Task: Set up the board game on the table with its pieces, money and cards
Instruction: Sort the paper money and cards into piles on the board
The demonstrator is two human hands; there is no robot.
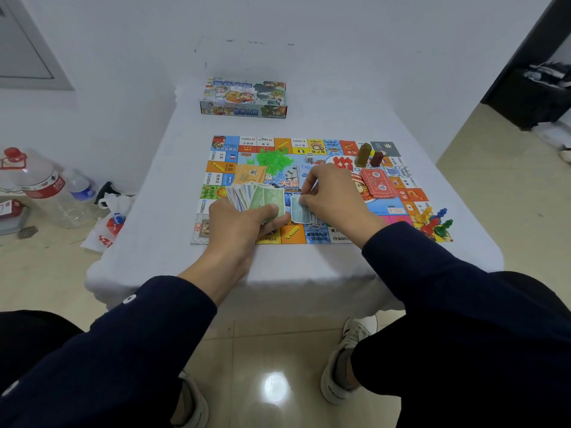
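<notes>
- Fanning a thick spread of play money [256,197] in the left hand [239,219], grip clenched round it above the board's [411,196] near edge.
- Pinching a blue note [299,211] with the right hand [332,197], grip grasping it over a small pile mid-board.
- Sitting further back: orange cards [249,174], green houses [273,157], a die [309,157], red cards [377,183].
- Clustering at the board's near right corner, coloured pawns [434,222].
- Resting at the desk's [160,211] far edge, game box [244,98].

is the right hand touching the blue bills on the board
Touching. The head view shows the right hand with its fingertips on the top edge of the blue bills, which lie on the board.
</notes>
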